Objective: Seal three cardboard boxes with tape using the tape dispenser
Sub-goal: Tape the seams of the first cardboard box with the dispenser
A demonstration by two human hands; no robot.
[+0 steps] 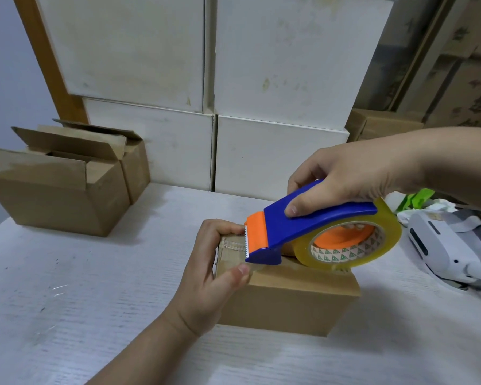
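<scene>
A small cardboard box (286, 295) stands closed on the white table (81, 287), in the middle of the view. The right hand (353, 176) grasps the blue tape dispenser (303, 220) from above, with the fingers wrapped around its handle and the thumb pressed on the near side. The dispenser lies across the top of the box. Its long axis runs from right to left, a little tilted down toward the left. The orange cutter end (254, 234) points to the left edge of the box, and the roll of clear tape (350, 240) is at the right end, touching the box top.

The left hand (211, 276) holds the left end of the box, fingers curled over the top edge just beside the cutter, thumb on the near side.

Two other cardboard boxes (59, 179) stand with open flaps at the far left of the table, well apart from the hands. A white device (442, 251) lies at the right.
</scene>
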